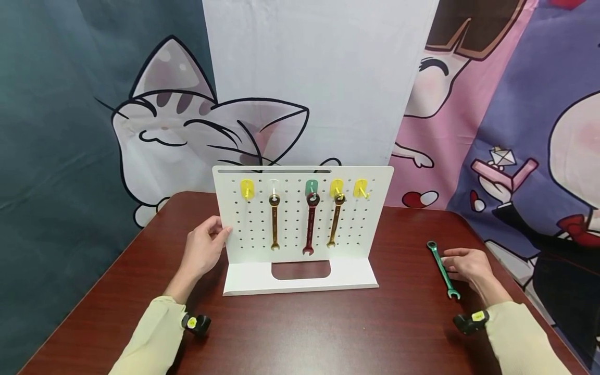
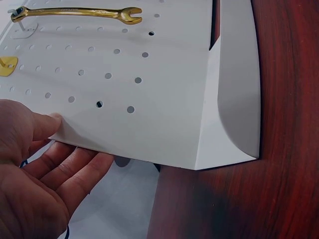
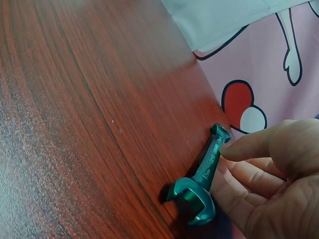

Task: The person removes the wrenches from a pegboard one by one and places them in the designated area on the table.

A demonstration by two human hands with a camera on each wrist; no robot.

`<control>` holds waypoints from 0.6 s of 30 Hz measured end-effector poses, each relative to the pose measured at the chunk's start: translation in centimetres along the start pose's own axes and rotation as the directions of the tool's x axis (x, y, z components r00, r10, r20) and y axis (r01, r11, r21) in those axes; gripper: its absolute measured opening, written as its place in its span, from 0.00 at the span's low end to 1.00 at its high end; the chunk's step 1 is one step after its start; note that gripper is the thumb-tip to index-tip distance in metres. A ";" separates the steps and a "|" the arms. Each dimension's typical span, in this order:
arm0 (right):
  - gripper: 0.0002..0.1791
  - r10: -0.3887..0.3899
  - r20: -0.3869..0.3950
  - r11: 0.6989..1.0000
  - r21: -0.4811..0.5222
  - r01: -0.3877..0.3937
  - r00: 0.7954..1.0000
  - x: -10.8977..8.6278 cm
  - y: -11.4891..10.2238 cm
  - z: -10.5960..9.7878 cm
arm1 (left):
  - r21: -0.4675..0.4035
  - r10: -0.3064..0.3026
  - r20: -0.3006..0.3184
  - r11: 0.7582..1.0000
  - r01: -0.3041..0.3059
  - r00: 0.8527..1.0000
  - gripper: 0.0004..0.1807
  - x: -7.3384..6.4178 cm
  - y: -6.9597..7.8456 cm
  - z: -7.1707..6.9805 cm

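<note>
My left hand (image 1: 203, 245) grips the left edge of a white pegboard stand (image 1: 300, 284), its thumb on the front and its fingers behind, as the left wrist view shows. On the right, my right hand (image 1: 469, 268) pinches a green combination wrench (image 1: 442, 268) by its shaft, the thumb at its upper side and the fingers against its lower side. That wrench is low at the table, its open end toward me. From hooks on the board hang a gold wrench (image 1: 274, 224), a red wrench (image 1: 310, 224) and another gold wrench (image 1: 335, 221).
Yellow hooks at the board's far left (image 1: 247, 189) and far right (image 1: 361, 189) carry nothing. The board stands upright on a brown wooden table (image 1: 300, 333). Behind the table hangs a printed cartoon curtain (image 1: 159, 125).
</note>
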State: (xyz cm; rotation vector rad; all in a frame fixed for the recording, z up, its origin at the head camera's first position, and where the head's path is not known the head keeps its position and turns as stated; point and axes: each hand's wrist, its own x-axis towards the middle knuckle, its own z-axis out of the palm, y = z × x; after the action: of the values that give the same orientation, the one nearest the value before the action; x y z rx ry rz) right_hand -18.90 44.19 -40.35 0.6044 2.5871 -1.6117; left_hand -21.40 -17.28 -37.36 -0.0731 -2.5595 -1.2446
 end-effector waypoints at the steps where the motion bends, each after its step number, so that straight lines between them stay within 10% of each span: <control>1: 0.28 0.003 0.000 1.000 0.003 -0.003 1.000 0.0 0.0 0.0 | -0.001 0.001 -0.001 1.000 -0.001 1.000 0.07 0.0 0.0 0.0; 18: 0.24 0.005 -0.010 1.000 0.022 -0.005 1.000 -0.5 -0.1 -0.6 | -0.011 0.002 0.000 1.000 -0.002 1.000 0.06 -0.1 0.0 0.0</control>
State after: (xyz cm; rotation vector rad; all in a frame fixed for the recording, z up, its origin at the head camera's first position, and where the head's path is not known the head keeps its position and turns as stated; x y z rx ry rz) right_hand -18.37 44.51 -39.85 0.6217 2.5762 -1.6419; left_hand -21.27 -17.31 -37.38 -0.0777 -2.5523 -1.2579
